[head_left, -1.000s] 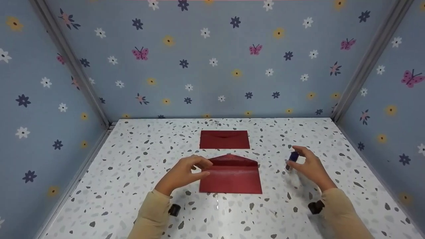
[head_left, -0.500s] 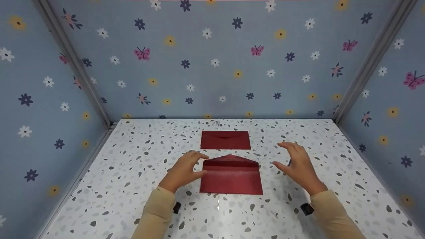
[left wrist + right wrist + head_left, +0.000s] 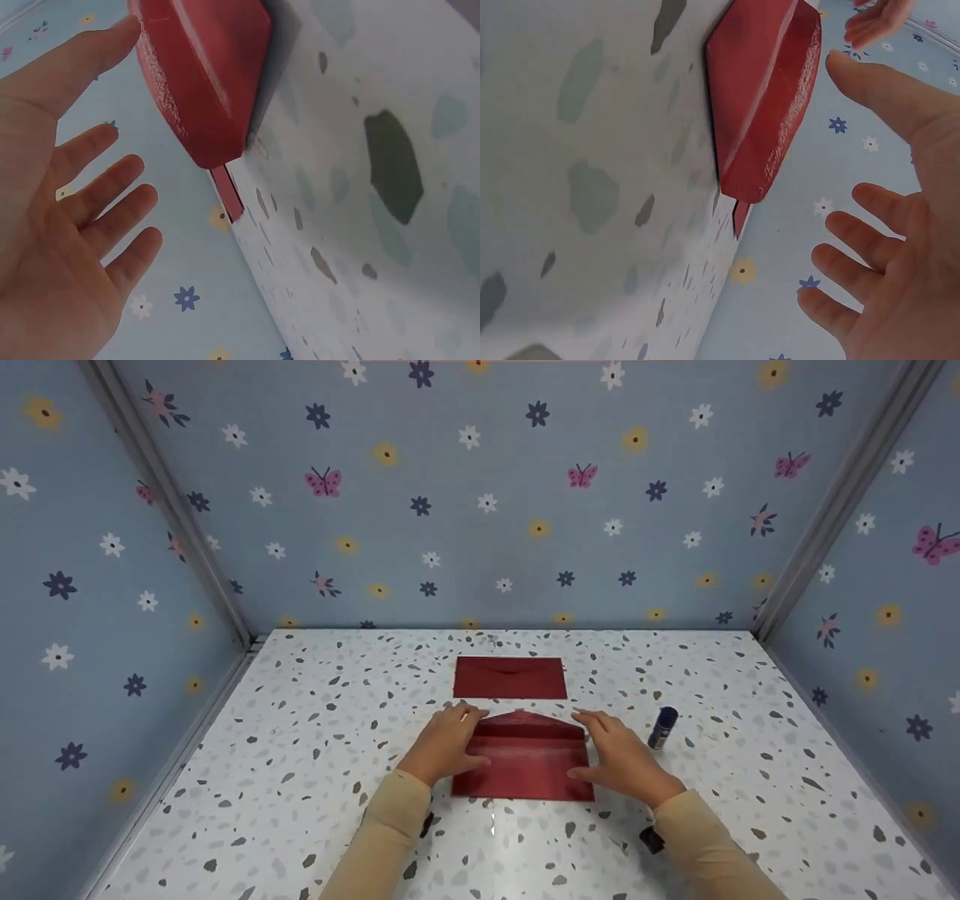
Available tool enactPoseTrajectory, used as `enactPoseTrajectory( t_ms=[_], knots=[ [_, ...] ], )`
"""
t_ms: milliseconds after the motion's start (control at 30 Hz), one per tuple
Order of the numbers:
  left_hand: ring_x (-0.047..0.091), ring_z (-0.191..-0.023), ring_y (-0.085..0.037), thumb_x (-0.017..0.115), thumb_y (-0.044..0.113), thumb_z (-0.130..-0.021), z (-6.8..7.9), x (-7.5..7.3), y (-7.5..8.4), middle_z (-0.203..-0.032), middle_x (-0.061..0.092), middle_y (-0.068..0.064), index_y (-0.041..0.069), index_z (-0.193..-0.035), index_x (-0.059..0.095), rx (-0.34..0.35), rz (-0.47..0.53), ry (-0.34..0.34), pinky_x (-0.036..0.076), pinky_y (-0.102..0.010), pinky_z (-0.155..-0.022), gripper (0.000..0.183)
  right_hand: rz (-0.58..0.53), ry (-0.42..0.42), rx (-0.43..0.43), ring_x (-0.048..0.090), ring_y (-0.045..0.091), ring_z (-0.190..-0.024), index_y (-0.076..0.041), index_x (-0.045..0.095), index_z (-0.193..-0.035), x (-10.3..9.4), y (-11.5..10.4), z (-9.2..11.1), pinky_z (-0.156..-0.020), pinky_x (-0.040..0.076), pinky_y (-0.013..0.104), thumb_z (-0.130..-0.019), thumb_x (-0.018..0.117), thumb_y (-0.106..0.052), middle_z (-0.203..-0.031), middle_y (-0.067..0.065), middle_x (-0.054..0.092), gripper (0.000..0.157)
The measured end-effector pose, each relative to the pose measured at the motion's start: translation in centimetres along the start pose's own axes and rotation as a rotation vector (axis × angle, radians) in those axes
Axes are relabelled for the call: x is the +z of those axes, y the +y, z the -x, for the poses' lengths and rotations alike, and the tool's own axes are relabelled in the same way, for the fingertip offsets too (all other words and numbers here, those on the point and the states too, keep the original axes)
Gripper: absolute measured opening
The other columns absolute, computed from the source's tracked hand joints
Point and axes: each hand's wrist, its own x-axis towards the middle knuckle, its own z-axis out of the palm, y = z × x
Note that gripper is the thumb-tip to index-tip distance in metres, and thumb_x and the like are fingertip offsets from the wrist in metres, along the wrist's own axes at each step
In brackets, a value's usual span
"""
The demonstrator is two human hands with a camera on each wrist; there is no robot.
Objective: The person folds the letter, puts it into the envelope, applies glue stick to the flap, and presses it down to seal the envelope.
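Note:
A red envelope lies on the speckled table with its flap raised at the far side; a whitish rough strip runs along the flap in the right wrist view. My left hand is at the envelope's left side, fingers spread and holding nothing. At the right side hovers my right hand, also with loose fingers and nothing in it. In both wrist views the fingers stand apart from the paper, though the left thumb tip overlaps the flap's edge, so contact there is unclear. A glue stick with a dark blue cap stands right of my right hand.
A second red envelope, its flap folded down, lies farther back on the white speckled tabletop. Flowered blue panels enclose the table at the back and both sides.
My right hand let go of the glue stick, leaving it upright on the table, and moved left to the envelope's right side. My left hand shifted slightly right over the envelope's left side.

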Motion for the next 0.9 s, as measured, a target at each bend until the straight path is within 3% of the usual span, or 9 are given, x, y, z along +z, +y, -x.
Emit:
enactPoseTrajectory(
  t_ms=[333,533,733,900],
  knots=[
    [0.041,-0.138,-0.032,0.087,0.047,-0.076,-1.7,1.7,0.7,-0.150,0.043,-0.015,0.008,-0.150,0.043,0.004,0.017,-0.062,0.036,-0.048,-0.111,0.094,-0.013,-0.131,0.077,0.035,0.038,-0.141,-0.009,0.035,-0.155,2.5,-0.7,-2.2,-0.110,0.033,0.057,-0.075,0.088,-0.045,-0.158,0.015,0.034,0.102],
    [0.038,-0.140,-0.031,0.088,0.043,-0.076,-2.0,1.8,1.1,-0.152,0.040,-0.014,0.009,-0.155,0.037,-0.031,0.033,-0.107,0.036,-0.050,-0.111,0.099,-0.030,-0.149,0.097,0.035,0.039,-0.141,-0.012,0.036,-0.156,2.9,-0.9,-2.8,-0.110,0.034,0.058,-0.073,0.089,-0.043,-0.159,0.013,0.033,0.103],
    [0.045,-0.130,-0.031,0.089,0.041,-0.076,-1.9,1.9,1.1,-0.141,0.049,-0.014,0.005,-0.154,0.035,-0.014,0.021,-0.094,0.041,-0.049,-0.106,0.102,-0.019,-0.117,0.061,0.048,0.036,-0.129,-0.011,0.040,-0.152,2.9,-1.1,-2.6,-0.106,0.040,0.053,-0.073,0.090,-0.042,-0.143,0.012,0.049,0.098],
    [0.049,-0.120,-0.027,0.086,0.039,-0.079,-1.9,1.9,1.4,-0.129,0.054,-0.010,0.010,-0.148,0.047,-0.012,0.031,-0.122,0.045,-0.047,-0.101,0.084,-0.007,-0.131,0.049,0.054,0.031,-0.117,-0.015,0.050,-0.146,2.9,-1.1,-2.5,-0.099,0.046,0.048,-0.075,0.088,-0.041,-0.125,0.008,0.055,0.085]
  ],
)
